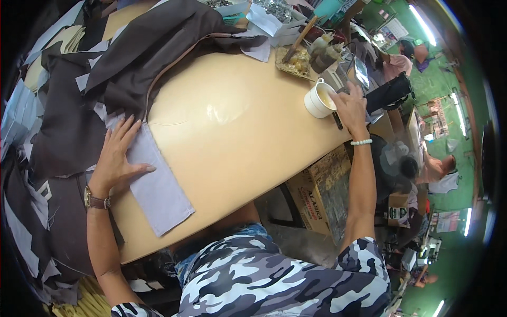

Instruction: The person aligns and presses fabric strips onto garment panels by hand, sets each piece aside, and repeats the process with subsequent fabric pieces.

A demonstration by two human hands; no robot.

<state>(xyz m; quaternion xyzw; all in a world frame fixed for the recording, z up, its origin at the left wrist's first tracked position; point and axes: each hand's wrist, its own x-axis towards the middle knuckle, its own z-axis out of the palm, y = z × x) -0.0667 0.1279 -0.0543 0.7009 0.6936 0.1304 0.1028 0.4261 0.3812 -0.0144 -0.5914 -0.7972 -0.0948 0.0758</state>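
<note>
My left hand (120, 153) lies flat with fingers spread on a lavender cloth strip (158, 190). The strip joins a dark brown fabric piece (137, 63) that spreads over the table's left side. At the right edge of the table stands a white cup (316, 104) with something yellowish inside. My right hand (350, 110) is at the cup's rim, fingers bent together over its opening. What those fingers pinch, if anything, is hidden.
The pale tabletop (237, 121) has its front edge near my body. Beyond the cup are a dish of yellowish lumps (296, 63) with a wooden stick, and squeeze bottles (325, 53). Dark cloth pieces (63, 127) pile up at left. A cardboard box (311, 201) sits below; people work at right.
</note>
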